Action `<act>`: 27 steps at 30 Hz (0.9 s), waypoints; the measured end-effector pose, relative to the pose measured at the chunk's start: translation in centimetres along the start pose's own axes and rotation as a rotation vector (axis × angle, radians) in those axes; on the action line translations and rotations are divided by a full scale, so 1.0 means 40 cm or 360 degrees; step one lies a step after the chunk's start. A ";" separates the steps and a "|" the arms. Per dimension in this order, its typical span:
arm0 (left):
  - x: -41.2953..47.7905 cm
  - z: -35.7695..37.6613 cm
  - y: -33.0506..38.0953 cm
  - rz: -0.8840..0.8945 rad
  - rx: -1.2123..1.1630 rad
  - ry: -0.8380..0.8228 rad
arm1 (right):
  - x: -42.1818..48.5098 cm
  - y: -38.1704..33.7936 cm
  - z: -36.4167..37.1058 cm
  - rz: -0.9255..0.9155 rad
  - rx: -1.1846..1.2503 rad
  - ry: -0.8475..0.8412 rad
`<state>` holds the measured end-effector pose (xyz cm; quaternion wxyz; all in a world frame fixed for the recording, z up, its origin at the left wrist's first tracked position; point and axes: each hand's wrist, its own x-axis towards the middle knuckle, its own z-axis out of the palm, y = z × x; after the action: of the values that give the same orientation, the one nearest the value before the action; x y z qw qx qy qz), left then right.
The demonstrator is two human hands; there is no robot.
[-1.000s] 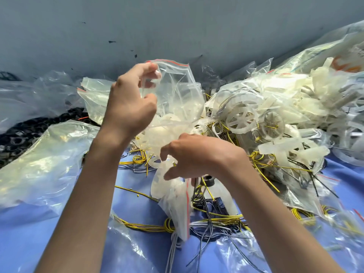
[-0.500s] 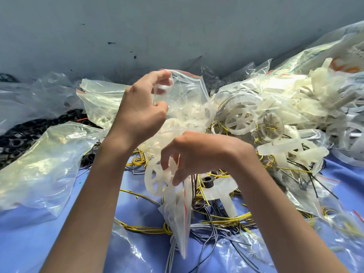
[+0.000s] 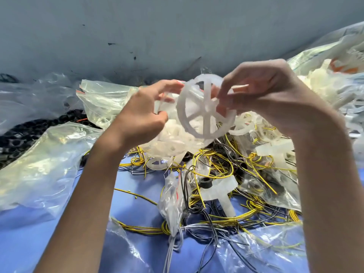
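A white plastic spoked wheel (image 3: 204,113) is held up in the middle of the view. My right hand (image 3: 269,95) pinches its upper right rim and spokes with thumb and fingers. My left hand (image 3: 143,113) is just left of the wheel, fingers curled around the mouth of a clear zip bag (image 3: 169,138) filled with more white wheels. The bag's lower part rests on the pile of wires.
Tangled yellow, black and grey wires (image 3: 216,170) lie on the blue table cover (image 3: 134,217). A white cross-shaped part with a black ring (image 3: 218,192) sits among them. Clear bags (image 3: 39,164) lie left; bags of white parts (image 3: 325,85) pile up right. A grey wall stands behind.
My right hand rose from low over the wires to the bag's height, now holding a white wheel. My left hand and the bag moved lower and rightward.
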<state>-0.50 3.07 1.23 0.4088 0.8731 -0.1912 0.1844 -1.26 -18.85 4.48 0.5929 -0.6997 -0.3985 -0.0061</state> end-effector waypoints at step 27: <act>-0.003 -0.001 0.066 0.0241 -0.0516 -0.0048 | 0.058 0.053 0.083 0.0282 -0.1374 -0.0110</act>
<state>-1.88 1.56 2.89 0.5263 0.7815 -0.2897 0.1681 -0.01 -14.74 2.85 0.2307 -0.9145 -0.3176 -0.0977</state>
